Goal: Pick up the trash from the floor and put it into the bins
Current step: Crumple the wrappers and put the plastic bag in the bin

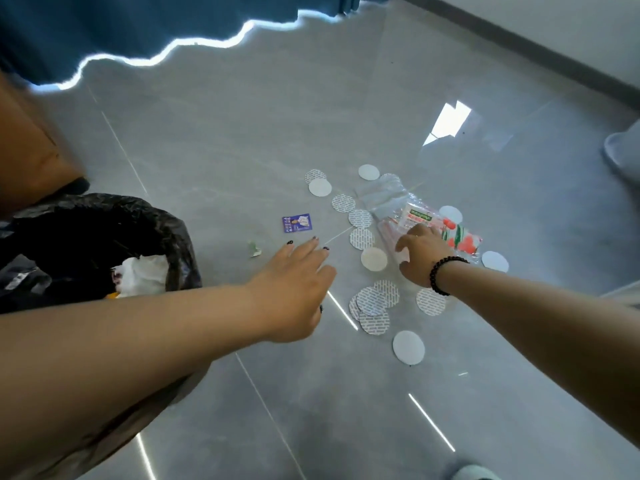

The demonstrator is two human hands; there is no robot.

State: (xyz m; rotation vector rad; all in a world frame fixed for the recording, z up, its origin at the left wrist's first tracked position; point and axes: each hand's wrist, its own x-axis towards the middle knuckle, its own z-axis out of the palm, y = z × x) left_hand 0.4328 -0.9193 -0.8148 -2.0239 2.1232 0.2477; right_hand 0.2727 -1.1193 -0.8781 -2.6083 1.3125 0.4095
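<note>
Reaching for trash beside the bin (173, 237).
My right hand (420, 258) touches the red wrapper (460, 240), grip unclear; left hand (294, 289) open, empty. Next: pinch, lift.

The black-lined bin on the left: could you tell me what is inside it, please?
Inside the bin, crumpled white paper and an orange scrap show; the left forearm and dark liner hide the rest.

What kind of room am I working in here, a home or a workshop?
Probably an indoor room in a home or office, not a workshop: glossy grey tiled floor, a blue curtain reaching down to it, a dark skirting board under a white wall, and a bin with a black liner.
</note>
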